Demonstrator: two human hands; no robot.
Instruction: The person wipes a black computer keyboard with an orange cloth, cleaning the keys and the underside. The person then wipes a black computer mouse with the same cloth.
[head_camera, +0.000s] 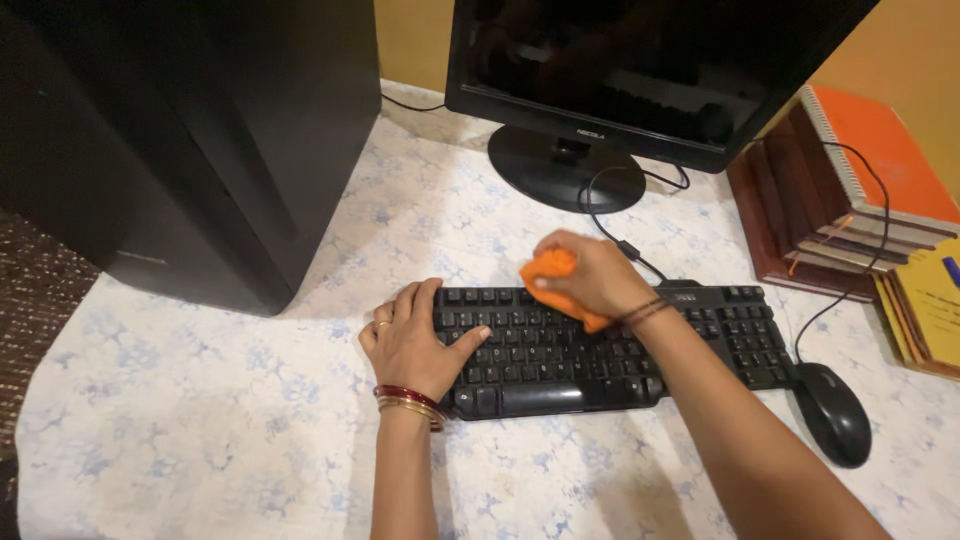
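A black keyboard (560, 350) lies on a white cloth with a blue floral pattern (220, 400). My left hand (410, 340) rests flat on the keyboard's left end, thumb across the keys, fingers over its left edge. My right hand (590, 275) is closed on a bunched orange cloth (550, 270) and presses it on the keyboard's upper middle rows. Part of the cloth sticks out under the wrist.
A black computer tower (200, 140) stands at the left. A black monitor (640, 70) on a round stand (565, 165) sits behind the keyboard. A black mouse (832, 412) lies to the right, its cable running up over stacked books (850, 190).
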